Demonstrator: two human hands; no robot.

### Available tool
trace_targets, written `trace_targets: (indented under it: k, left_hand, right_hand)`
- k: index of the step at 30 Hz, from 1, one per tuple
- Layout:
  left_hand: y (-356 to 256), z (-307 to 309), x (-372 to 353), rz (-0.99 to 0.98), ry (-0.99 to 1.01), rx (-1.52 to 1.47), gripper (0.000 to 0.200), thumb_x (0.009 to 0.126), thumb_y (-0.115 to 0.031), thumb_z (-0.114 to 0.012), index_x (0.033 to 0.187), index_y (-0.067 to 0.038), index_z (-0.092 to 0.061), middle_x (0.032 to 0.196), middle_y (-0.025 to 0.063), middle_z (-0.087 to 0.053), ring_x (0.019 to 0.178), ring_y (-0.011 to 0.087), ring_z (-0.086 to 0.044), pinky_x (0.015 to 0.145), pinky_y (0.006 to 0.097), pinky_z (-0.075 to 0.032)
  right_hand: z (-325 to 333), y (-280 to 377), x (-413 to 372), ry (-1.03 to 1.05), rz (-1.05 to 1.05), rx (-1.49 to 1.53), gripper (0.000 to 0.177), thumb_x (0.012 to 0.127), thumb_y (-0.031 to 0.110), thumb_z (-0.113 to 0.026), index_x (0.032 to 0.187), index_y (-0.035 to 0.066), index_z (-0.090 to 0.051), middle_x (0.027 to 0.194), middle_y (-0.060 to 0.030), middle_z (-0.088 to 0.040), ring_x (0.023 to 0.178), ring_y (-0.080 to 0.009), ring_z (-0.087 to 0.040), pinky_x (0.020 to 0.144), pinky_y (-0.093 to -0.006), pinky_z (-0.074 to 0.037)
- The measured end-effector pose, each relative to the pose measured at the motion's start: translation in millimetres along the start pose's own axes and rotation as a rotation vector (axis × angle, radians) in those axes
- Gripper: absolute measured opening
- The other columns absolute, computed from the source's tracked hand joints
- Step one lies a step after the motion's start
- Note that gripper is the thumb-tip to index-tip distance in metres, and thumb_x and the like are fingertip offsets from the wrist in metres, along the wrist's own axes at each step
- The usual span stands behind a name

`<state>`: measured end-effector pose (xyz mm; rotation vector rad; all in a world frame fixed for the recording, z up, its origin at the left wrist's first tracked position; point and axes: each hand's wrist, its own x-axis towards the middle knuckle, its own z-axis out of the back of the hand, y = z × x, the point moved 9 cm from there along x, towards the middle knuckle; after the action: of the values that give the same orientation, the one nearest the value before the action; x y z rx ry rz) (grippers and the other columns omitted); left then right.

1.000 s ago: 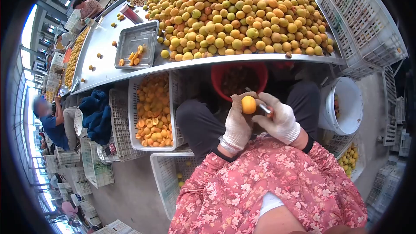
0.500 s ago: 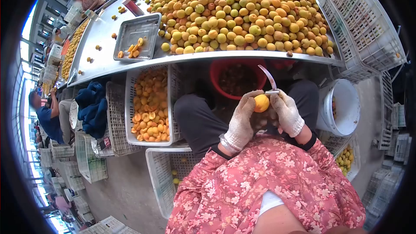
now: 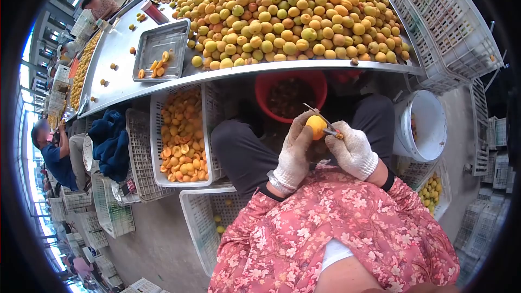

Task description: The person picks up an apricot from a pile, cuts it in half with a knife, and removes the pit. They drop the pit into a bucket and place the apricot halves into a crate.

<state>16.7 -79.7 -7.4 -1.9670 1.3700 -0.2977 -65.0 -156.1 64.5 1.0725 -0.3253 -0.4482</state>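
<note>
Returning knife (image 3: 313,111) blade from upright onto apricot (image 3: 316,126) | left hand (image 3: 293,152) fingers grip apricot | right hand (image 3: 353,149) fingers clasp knife | cutting resumes

Knitted cloth gloves cover the left hand (image 3: 294,154) and right hand (image 3: 353,151); the metal table (image 3: 116,59) is smooth and shiny.

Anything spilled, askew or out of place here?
A few loose apricots lie scattered on the bare steel table, left of the tray and apart from the pile. Otherwise nothing stands out: left hand holds an apricot, right hand a knife.
</note>
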Motion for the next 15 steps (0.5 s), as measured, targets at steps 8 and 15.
trace_targets:
  k: [8, 15]
  left_hand:
    - [3.3, 5.4, -3.5, 0.055, -0.026, 0.056, 0.047, 0.096, -0.024, -0.058, 0.137, -0.008, -0.041, 0.112, 0.0064, -0.055, 0.09, 0.0136, -0.058, 0.078, 0.0272, -0.051]
    - [2.0, 9.0, -2.6, -0.085, 0.015, 0.35, 0.045, 0.101, -0.03, -0.051, 0.137, -0.006, -0.042, 0.119, 0.0082, -0.055, 0.105, 0.0162, -0.058, 0.09, 0.0314, -0.051]
  right_hand:
    - [-2.5, -20.2, -3.9, 0.015, -0.098, 0.189, 0.017, 0.098, 0.014, -0.057, 0.109, 0.0, -0.058, 0.078, -0.0124, -0.066, 0.069, -0.0183, -0.067, 0.062, -0.0287, -0.049]
    - [-8.7, -21.1, -5.9, 0.001, -0.027, 0.168, 0.019, 0.097, 0.014, -0.059, 0.109, -0.001, -0.057, 0.079, -0.0142, -0.067, 0.071, -0.0216, -0.069, 0.061, -0.0306, -0.051]
